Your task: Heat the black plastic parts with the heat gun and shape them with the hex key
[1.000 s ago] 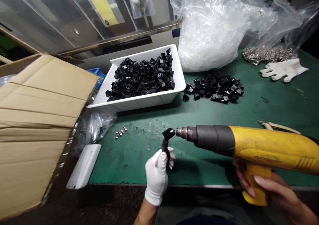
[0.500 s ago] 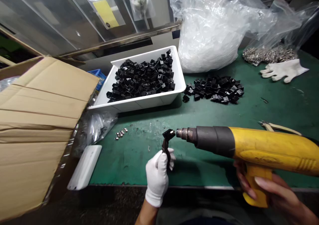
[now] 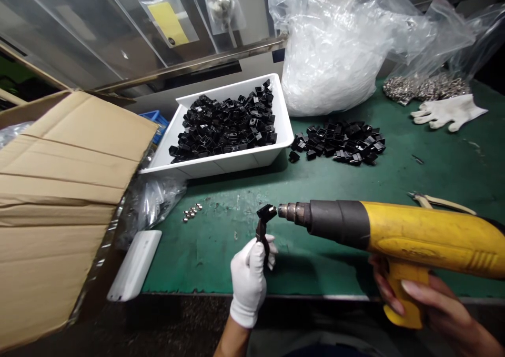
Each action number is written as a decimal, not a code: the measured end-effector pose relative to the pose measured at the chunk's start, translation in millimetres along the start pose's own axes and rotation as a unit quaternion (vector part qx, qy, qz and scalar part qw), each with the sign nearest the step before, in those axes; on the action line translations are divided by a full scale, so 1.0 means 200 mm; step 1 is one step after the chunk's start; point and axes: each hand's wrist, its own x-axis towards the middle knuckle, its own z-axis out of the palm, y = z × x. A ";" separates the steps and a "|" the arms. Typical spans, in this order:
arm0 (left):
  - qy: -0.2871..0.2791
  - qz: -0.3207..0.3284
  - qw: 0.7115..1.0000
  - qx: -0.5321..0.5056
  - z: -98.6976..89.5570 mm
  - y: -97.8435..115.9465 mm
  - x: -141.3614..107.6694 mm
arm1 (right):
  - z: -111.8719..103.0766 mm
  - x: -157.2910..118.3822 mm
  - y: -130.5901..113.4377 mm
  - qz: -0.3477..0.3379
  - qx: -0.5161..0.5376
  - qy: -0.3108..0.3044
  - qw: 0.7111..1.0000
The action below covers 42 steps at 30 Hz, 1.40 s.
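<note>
My left hand (image 3: 248,275), in a white glove, is closed around the handles of dark pliers (image 3: 262,236). In their jaws sits a small black plastic piece (image 3: 265,212) with a shiny metal bit at its right end. My bare right hand (image 3: 434,299) grips the handle of a yellow heat gun (image 3: 430,236). Its stepped metal nozzle (image 3: 292,212) points left, a small gap from the metal bit. To the left on the green bench lie several small shiny metal parts (image 3: 191,212).
Behind stands a white tray (image 3: 221,165) full of black plastic pieces, with a loose pile (image 3: 343,142) beside it. Further right are a big plastic bag (image 3: 331,57), a bag of metal parts (image 3: 426,87), a white glove (image 3: 450,112) and cream-handled cutters (image 3: 442,202). A cardboard box (image 3: 59,204) borders the left.
Almost nothing differs. Both hands, the pliers with the black piece and the heat gun hold nearly the same places; the view has shifted very slightly.
</note>
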 end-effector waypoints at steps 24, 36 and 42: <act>0.001 -0.004 1.000 -0.005 0.00 0.00 0.00 | -0.02 0.01 0.01 -0.010 -0.020 -0.016 1.000; 0.002 -0.015 1.000 -0.014 0.00 0.00 0.01 | 0.03 0.01 -0.03 -0.013 -0.022 -0.010 1.000; 0.005 -0.011 1.000 -0.016 0.00 0.00 0.00 | 0.03 0.00 -0.02 -0.005 -0.010 -0.004 1.000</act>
